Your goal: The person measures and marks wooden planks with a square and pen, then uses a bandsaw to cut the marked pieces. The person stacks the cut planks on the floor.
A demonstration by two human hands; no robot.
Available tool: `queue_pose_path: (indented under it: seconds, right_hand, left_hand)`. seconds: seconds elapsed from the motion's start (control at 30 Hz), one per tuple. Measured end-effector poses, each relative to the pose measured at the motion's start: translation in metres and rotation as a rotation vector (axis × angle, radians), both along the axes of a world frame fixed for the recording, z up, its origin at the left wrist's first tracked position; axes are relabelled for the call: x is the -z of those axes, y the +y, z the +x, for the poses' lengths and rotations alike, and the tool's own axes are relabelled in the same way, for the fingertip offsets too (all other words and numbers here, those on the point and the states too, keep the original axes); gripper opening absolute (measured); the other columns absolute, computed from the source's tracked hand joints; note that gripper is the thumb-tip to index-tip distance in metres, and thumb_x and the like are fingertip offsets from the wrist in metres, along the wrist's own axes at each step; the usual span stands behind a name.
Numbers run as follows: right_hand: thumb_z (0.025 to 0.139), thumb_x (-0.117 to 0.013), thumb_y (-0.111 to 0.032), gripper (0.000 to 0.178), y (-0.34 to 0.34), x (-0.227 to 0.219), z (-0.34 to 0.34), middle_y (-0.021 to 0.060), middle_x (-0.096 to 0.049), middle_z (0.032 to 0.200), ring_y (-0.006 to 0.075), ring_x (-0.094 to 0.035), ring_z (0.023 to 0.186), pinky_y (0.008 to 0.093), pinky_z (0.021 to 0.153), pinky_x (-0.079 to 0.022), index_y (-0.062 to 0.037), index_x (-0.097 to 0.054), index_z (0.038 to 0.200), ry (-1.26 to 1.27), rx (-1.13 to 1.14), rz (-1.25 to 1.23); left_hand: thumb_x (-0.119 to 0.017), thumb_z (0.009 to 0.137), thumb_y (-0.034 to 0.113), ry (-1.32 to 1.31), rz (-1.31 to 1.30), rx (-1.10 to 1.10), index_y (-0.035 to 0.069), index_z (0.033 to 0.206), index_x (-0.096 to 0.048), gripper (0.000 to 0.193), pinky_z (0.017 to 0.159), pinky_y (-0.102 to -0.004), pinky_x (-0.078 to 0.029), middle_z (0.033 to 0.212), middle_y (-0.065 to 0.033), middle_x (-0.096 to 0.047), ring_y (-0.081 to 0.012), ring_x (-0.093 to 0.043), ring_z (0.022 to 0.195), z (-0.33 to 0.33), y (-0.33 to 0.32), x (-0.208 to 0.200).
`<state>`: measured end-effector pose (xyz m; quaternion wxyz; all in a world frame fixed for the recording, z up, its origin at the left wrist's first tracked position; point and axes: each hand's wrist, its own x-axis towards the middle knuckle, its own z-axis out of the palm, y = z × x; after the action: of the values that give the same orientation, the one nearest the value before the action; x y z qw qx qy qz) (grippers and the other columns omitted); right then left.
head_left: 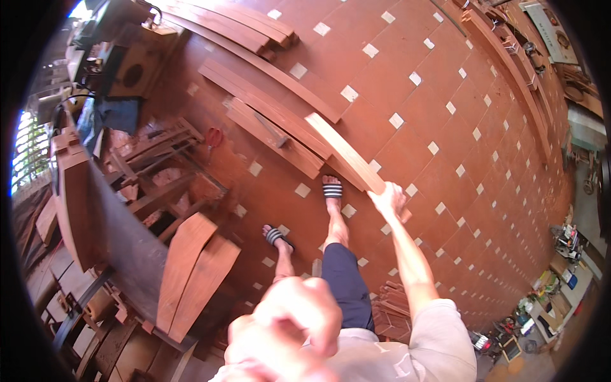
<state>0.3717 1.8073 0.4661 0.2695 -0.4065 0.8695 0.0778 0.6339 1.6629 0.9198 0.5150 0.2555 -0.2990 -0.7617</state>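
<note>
My right hand (389, 200) grips one end of a long, narrow wooden strip (347, 153). Its pale face catches the light, and it reaches forward and left over the floor. Close to the camera, my left hand (289, 325) is raised and blurred. Its fingers are curled in, and whatever they may hold is hidden. Beyond my feet, reddish boards (267, 108) lie on the floor, partly behind the strip. A hammer-like tool (272, 131) rests on one of them.
At the left stands a dark bench (127, 210) bearing two tapered wood blocks (197, 274). Wooden frame pieces (162, 197) and red-handled scissors (214, 137) lie beside it. More boards (223, 25) lie far left, and long beams (509, 70) line the right. Clutter (509, 331) sits lower right.
</note>
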Motion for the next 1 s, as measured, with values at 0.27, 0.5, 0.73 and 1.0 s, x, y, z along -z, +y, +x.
queue_pose_path:
  seconds: [0.27, 0.5, 0.73, 1.0]
  right_hand:
    - [0.079, -0.091, -0.046, 0.069, -0.145, 0.188, 0.057, 0.0131, -0.067, 0.129, 0.0315, -0.056, 0.132, 0.0555, 0.109, -0.043, -0.0065, -0.065, 0.128, -0.047, -0.168, -0.211]
    - [0.078, -0.093, -0.044, 0.067, -0.212, 0.297, 0.103, 0.0110, -0.065, 0.125, 0.0297, -0.057, 0.124, 0.0537, 0.104, -0.044, -0.0081, -0.064, 0.127, -0.083, -0.262, -0.339]
    - [0.079, -0.093, -0.030, 0.078, -0.219, 0.363, 0.126, 0.0120, -0.062, 0.129, 0.0306, -0.056, 0.124, 0.0529, 0.110, -0.041, -0.0075, -0.054, 0.142, -0.233, -0.352, -0.371]
    - [0.086, -0.088, -0.024, 0.090, -0.189, 0.409, 0.116, 0.0125, -0.054, 0.156, 0.0309, -0.054, 0.142, 0.0537, 0.115, -0.042, -0.0086, -0.041, 0.161, -0.348, -0.367, -0.201]
  left_hand:
    - [-0.061, 0.110, 0.040, 0.071, -0.017, -0.242, 0.023, 0.093, -0.086, 0.034, 0.074, -0.0365, -0.036, 0.113, -0.0053, -0.050, -0.0247, -0.042, 0.096, -0.056, -0.064, 0.120]
    - [-0.073, 0.101, 0.027, -0.065, 0.047, -0.411, 0.015, 0.075, -0.075, 0.029, 0.071, -0.0384, -0.036, 0.105, -0.0044, -0.049, -0.0257, -0.041, 0.091, -0.077, -0.083, 0.207]
    - [-0.067, 0.105, 0.041, 0.136, 0.038, -0.418, 0.022, 0.088, -0.079, 0.028, 0.076, -0.0389, -0.040, 0.127, -0.0022, -0.052, -0.0266, -0.044, 0.098, -0.059, -0.074, 0.282]
    - [-0.026, 0.110, 0.075, -0.153, 0.315, -0.277, 0.032, 0.155, -0.056, 0.070, 0.079, -0.0408, -0.049, 0.145, -0.0058, -0.049, -0.0246, -0.051, 0.100, 0.020, -0.031, 0.330]
